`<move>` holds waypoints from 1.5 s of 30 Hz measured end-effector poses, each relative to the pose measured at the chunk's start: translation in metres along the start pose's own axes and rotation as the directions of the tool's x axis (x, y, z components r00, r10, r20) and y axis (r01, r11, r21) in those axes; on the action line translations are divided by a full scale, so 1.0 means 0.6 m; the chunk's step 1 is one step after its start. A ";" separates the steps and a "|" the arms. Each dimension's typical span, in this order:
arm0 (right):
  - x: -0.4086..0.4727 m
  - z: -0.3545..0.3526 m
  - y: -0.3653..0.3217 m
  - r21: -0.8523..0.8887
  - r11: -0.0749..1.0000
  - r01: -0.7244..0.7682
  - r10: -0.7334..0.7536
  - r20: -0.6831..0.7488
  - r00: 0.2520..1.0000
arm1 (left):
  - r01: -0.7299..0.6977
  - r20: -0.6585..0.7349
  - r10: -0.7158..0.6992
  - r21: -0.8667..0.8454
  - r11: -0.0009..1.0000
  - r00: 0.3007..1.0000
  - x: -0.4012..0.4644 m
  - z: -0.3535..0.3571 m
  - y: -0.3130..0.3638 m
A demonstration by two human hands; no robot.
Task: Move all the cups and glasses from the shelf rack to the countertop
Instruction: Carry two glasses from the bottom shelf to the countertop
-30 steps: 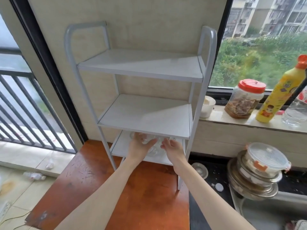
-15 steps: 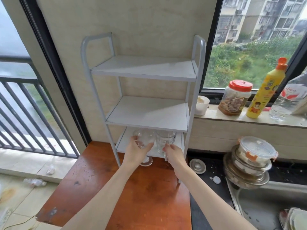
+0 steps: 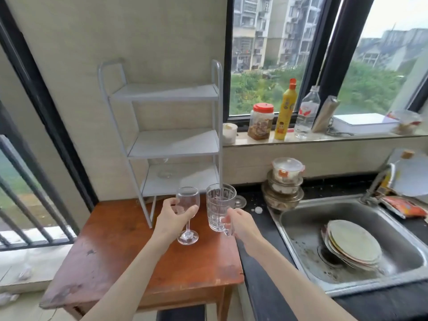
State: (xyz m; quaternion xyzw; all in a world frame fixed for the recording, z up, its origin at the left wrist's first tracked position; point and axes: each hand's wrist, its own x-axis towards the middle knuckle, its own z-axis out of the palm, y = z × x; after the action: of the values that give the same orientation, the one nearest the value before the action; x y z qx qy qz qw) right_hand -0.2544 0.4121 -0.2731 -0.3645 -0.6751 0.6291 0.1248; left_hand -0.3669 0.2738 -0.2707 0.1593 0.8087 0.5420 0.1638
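Item: black tabletop, running to my right past the steel sink; I judge it the set-down surface, and it lies nearer my right hand than my left. Item: wooden side table, directly beneath both hands. Item: grey shelf rack, standing at the back of that table, ahead of my hands; top and middle shelves bare, and on the bottom shelf one faint clear glass piece, too blurred for me to name further. Item: glass mug, upright, long axis vertical, held clear of the wood; my right hand is curled round its handle. Item: wine glass, upright, foot low over the wood, contact uncertain; my left hand wraps its bowl. Both pieces are off the rack; my reading is that the mug goes rightward first.
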 end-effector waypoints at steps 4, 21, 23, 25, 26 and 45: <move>-0.087 -0.089 0.021 0.008 1.000 0.004 -0.003 -0.111 0.994 | -0.110 0.113 0.109 0.002 0.994 0.988 -0.055 0.041 0.036; -0.500 -0.670 0.205 0.136 0.991 0.007 0.094 -0.720 0.687 | -0.368 0.606 0.427 -0.227 0.902 0.671 -0.435 0.567 0.274; -0.563 -0.747 0.235 0.132 0.991 -0.011 0.110 -0.769 0.630 | -0.348 0.655 0.436 -0.269 0.898 0.617 -0.511 0.645 0.293; -0.627 -0.816 0.266 0.113 0.993 -0.032 0.112 -0.823 0.558 | -0.343 0.688 0.450 -0.299 0.891 0.569 -0.589 0.718 0.307; -0.658 -0.848 0.280 0.107 0.993 -0.046 0.115 -0.848 0.517 | -0.346 0.706 0.454 -0.305 0.887 0.543 -0.625 0.753 0.312; -1.008 -1.387 0.537 0.358 0.933 0.037 0.358 -0.934 0.011 | -0.334 0.901 0.434 -0.407 0.850 0.008 -1.127 1.378 0.451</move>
State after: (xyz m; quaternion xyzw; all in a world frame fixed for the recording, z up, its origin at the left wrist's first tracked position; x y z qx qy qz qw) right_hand 0.8011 0.6323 -0.2529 -0.7502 -0.2521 0.2958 0.5349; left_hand 0.6223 0.7591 -0.2537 0.6782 0.4027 0.3562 0.5010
